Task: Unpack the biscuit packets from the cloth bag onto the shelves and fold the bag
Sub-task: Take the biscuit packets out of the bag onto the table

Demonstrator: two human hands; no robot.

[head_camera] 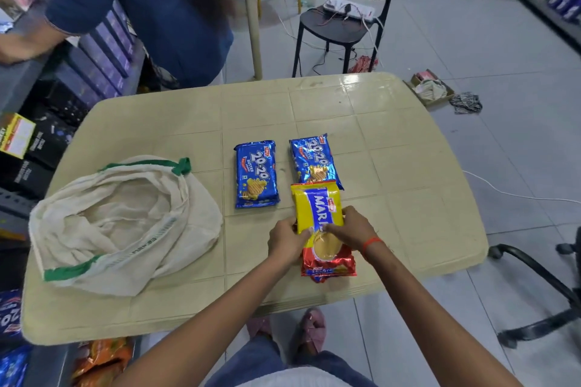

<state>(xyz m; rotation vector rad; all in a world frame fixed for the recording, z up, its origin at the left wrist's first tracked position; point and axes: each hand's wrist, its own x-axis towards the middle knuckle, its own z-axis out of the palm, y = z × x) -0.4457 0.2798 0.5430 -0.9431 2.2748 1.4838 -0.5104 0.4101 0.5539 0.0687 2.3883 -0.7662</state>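
Both hands are on the yellow-and-red Marie packet (320,223) on the beige table (408,166): left hand (287,242) fingers curled round its left edge, right hand (353,228) pinching the right edge. Its top overlaps one of two blue 20-20 packets (256,174). Cloth bag (122,223) slumps open at left.
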